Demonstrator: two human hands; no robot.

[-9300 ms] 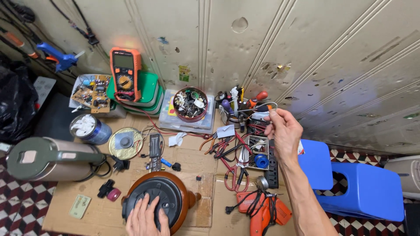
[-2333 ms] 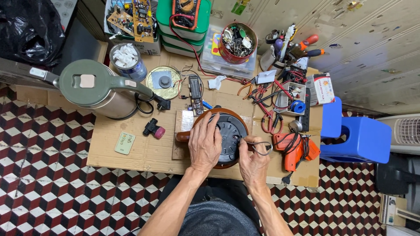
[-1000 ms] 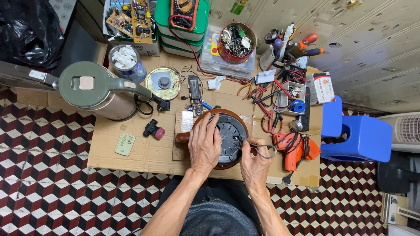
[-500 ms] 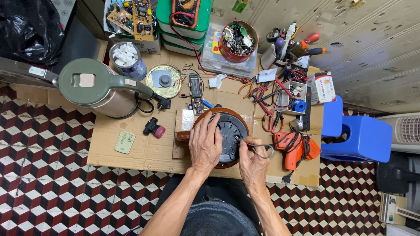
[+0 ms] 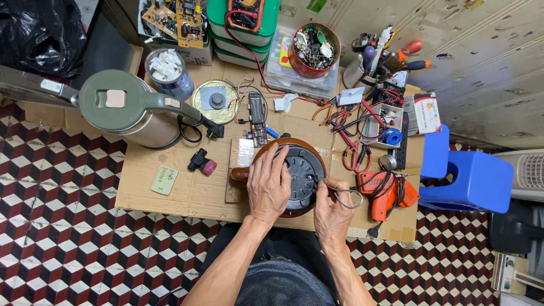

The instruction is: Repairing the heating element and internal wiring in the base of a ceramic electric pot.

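A round brown appliance lies upside down on the cardboard-covered table, its black base facing up. My left hand presses flat on the left part of that base. My right hand sits at its right edge, closed on a small metal tool with looped handles, the tip against the black base.
A green and steel electric kettle stands at the left. An orange soldering gun, red wires, a tin of parts, a multimeter on green boxes and a blue plastic stool crowd the back and right.
Long before, my right hand was raised over the wires at the back; it has since come down onto the appliance with the metal tool. Over the last second both hands barely moved.
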